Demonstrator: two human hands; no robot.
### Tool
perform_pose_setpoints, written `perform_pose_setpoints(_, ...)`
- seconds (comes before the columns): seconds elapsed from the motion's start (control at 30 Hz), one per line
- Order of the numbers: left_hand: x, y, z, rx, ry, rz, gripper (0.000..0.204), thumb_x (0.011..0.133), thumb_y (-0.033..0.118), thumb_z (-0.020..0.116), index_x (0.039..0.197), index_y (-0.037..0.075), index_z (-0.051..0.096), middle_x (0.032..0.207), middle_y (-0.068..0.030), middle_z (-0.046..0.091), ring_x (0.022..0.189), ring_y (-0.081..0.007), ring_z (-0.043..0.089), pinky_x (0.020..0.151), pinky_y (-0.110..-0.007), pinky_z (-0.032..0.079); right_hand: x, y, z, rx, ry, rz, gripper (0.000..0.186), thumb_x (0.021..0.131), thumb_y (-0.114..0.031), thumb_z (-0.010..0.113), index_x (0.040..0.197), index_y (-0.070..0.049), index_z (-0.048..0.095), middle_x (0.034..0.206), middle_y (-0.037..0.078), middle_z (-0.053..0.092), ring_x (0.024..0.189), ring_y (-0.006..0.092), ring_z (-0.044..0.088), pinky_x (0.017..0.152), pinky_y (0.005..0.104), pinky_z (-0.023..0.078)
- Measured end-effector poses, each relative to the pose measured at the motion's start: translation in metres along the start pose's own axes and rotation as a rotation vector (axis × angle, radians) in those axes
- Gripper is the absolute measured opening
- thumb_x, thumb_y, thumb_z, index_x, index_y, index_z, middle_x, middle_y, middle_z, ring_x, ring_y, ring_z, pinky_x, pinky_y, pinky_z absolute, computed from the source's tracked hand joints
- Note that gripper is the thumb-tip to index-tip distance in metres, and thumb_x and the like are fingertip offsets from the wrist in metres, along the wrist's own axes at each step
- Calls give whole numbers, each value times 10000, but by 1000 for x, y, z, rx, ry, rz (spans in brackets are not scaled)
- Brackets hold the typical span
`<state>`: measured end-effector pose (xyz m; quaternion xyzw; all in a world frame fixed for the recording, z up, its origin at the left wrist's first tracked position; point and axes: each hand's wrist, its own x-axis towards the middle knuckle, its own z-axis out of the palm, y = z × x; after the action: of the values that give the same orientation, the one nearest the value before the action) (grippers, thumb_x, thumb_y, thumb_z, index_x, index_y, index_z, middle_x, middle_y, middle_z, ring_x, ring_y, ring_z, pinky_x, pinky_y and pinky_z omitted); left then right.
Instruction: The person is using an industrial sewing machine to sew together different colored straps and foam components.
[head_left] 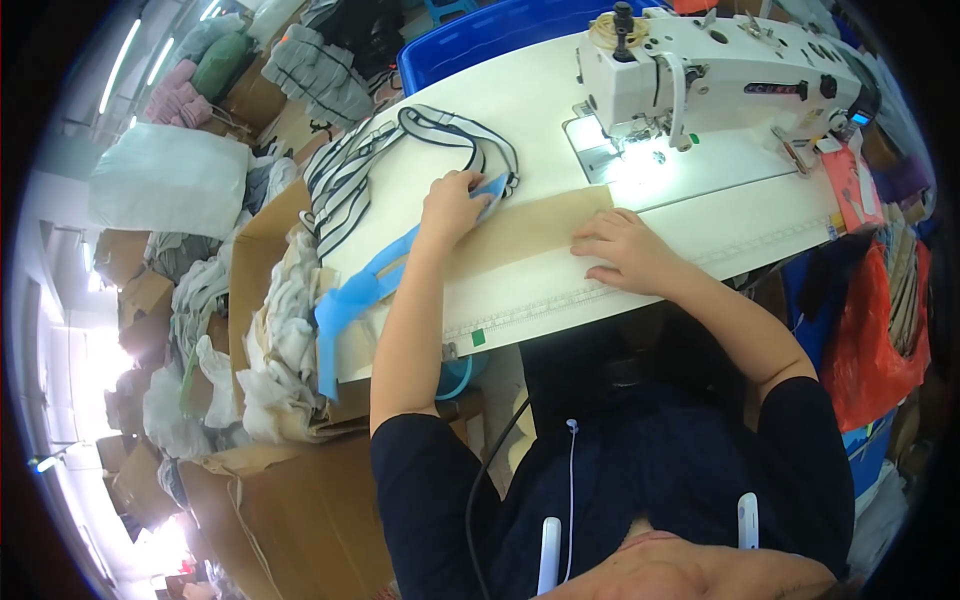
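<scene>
My left hand (455,208) is closed on one end of a light blue cloth strip (355,292). The strip's other end trails left and droops over the table's edge. Beside it, a tan flat piece (530,228), paper or cloth, lies lengthwise on the white sewing table (500,295). My right hand (622,250) rests on that piece's right end, palm down with the fingers spread. Just beyond my left hand, a bundle of white straps with black edges (355,175) lies in loops. What the left fingertips touch under the strip is hidden.
A white sewing machine (720,85) stands at the far right, its needle area brightly lit. A ruler strip (590,292) runs along the table's near edge. Left of the table is a cardboard box (250,270) of whitish cloth; a blue bin (480,50) sits behind. A red bag (870,340) hangs right.
</scene>
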<state>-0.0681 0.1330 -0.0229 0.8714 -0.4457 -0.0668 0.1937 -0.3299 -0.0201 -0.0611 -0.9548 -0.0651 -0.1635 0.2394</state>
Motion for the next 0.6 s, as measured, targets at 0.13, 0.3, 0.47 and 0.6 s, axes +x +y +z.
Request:
perform_pose_setpoints(0.13, 9, 26, 3, 370, -187, -88, 451, 725, 293, 761, 1127, 113, 665, 1019, -82, 689, 954, -260, 638, 851, -392, 477, -2, 3, 1, 40, 75, -16, 320, 745, -182, 745, 1045, -110, 660, 1176, 42, 595, 1167, 243, 512, 1050, 417, 347)
perform_pose_setpoints(0.3, 13, -2, 6, -74, -285, -245, 375, 727, 251, 752, 1064, 105, 676, 950, -59, 676, 885, -244, 623, 809, -333, 464, 1, 2, 2, 30, 91, -14, 292, 758, -202, 738, 1027, -110, 670, 1163, 29, 593, 1164, 227, 513, 1053, 402, 340)
perform_pose_setpoints(0.47, -6, -51, -51, -1028, 125, -125, 131, 860, 32, 631, 985, 58, 658, 900, -10, 661, 817, -100, 593, 742, -257, 468, 2, 0, 1, 40, 90, -30, 277, 756, -196, 732, 1008, -102, 666, 1147, 35, 590, 1150, 228, 514, 1026, 399, 352)
perform_pose_setpoints(0.6, -29, -70, -126, -1282, 525, 329, 228, 873, 31, 666, 1084, 101, 618, 1249, -97, 612, 1136, -194, 578, 953, -335, 457, -3, -1, 2, 25, 86, -28, 298, 747, -202, 735, 1018, -103, 659, 1157, 35, 583, 1147, 228, 512, 1026, 400, 351)
